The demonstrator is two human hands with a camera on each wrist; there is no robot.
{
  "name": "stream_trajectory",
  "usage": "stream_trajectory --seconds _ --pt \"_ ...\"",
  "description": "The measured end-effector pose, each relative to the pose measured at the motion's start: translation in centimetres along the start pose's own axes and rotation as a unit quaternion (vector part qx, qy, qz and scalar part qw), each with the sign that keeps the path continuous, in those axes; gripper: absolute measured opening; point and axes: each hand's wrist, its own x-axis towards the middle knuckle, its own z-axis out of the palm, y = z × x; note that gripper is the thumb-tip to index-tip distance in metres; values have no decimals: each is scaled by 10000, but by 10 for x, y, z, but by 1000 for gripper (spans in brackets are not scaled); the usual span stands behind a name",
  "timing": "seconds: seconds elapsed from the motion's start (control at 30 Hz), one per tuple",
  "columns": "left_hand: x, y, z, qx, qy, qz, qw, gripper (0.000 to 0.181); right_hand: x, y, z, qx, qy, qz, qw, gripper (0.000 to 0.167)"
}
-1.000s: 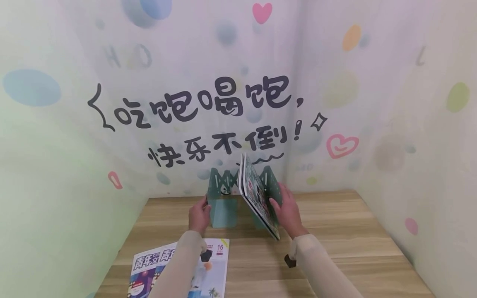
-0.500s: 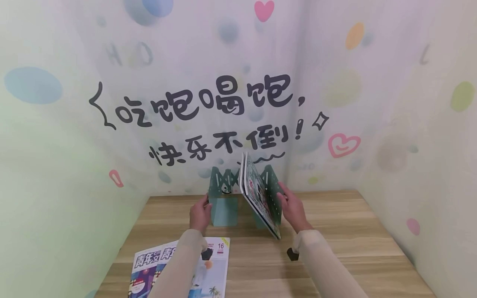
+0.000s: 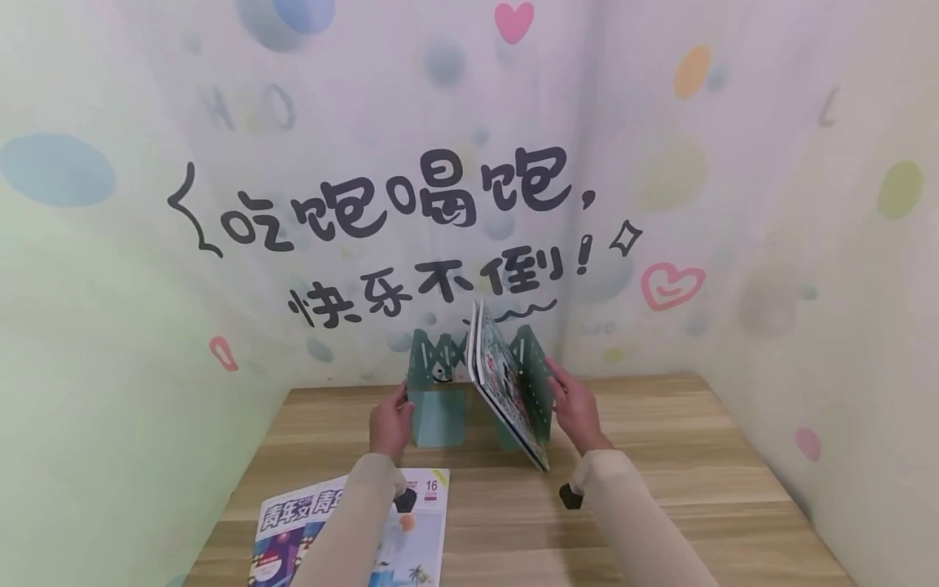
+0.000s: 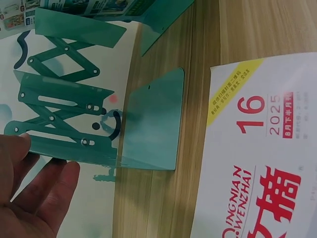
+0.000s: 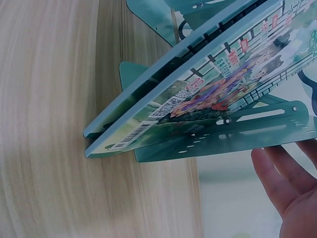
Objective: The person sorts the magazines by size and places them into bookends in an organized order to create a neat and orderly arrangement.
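Observation:
A green expandable metal book rack (image 3: pixel 440 417) stands at the back of the wooden table, its crisscross links stretched between two end panels. My left hand (image 3: pixel 391 421) pinches the left end panel; in the left wrist view the thumb (image 4: pixel 21 145) is over its edge and the fingers lie outside. My right hand (image 3: pixel 579 408) touches the outer side of the right end panel (image 5: pixel 228 141), fingers fairly straight. Two thin books (image 3: pixel 506 383) lean together in the rack near the right panel, tilted; the front one has a colourful illustrated cover (image 5: pixel 218 94).
Several overlapping magazines (image 3: pixel 421 538) lie at the front left of the table (image 3: pixel 645 489), partly under my left sleeve. The top one bears the number 16. A patterned wall (image 3: pixel 469 106) with large lettering rises directly behind the rack.
My right thumb has moved from the inner side of the right panel to outside it, and the hand has shifted slightly right. The left hand, rack and books look unchanged.

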Motion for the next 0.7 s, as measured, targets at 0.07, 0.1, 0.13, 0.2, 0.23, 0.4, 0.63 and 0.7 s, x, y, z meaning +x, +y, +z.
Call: stream_trajectory --seconds 0.07,0.1,0.13,0.2,0.23,0.4,0.63,0.7 --pt "-1 0 -1 -46 -1 4 10000 44 0 -1 1 10 66 -20 10000 43" --pt "-1 0 -1 -70 -15 -2 10000 45 0 -1 2 -17 102 -43 9999 42" --pt "-1 0 -1 -96 -34 -9 9999 45 0 -1 3 -35 122 -62 9999 42" --pt "-1 0 -1 -115 -50 -43 9999 46 0 -1 4 -63 162 -78 9998 42" --pt "-1 0 -1 -126 -52 -53 9999 45 0 -2 4 -90 176 -95 9998 42" --pt "-2 -4 -2 -229 -103 -145 9996 41 -1 -2 5 -115 214 -134 9996 41" --pt "-9 -9 -5 -341 -216 -216 9990 42 -2 -2 7 -298 340 -174 9988 40" --pt "-11 -10 -7 -301 -282 -242 9989 42 -2 -2 7 -299 374 -193 9987 40"
